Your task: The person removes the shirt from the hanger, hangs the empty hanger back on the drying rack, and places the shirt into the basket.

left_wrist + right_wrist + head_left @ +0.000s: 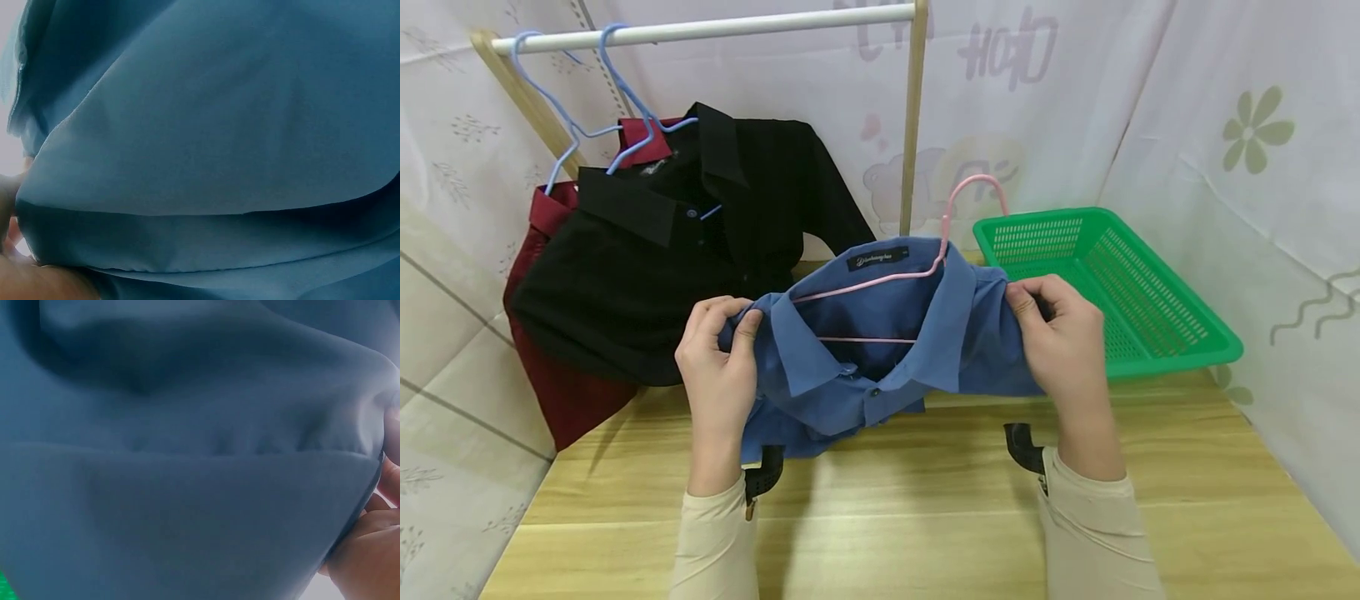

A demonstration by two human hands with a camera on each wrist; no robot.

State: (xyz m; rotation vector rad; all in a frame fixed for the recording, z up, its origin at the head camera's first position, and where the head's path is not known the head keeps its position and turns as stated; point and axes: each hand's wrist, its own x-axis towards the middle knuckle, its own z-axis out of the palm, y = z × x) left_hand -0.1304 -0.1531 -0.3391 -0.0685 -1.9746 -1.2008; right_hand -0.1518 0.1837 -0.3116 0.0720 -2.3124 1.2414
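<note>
A blue collared shirt (827,408) is stretched between my two hands, with a pink hanger (946,225) inside its neck and the hook standing up out of the collar. My left hand (718,358) pinches the shirt's shoulder on the left, thumb on top. The opposite shoulder is gripped by my right hand (1063,337) between thumb and curled fingers. In the left wrist view, blue cloth (206,137) fills most of the picture, with a bit of hand at the lower left. Blue cloth (187,512) also covers the right wrist view, fingers at its right edge.
A rack with a white rail (715,30) and wooden posts stands at the back left. Black (632,308) and dark red shirts (561,392) hang there on blue hangers (625,92). Behind my right hand is a green basket (1206,333) on the wooden table (910,517).
</note>
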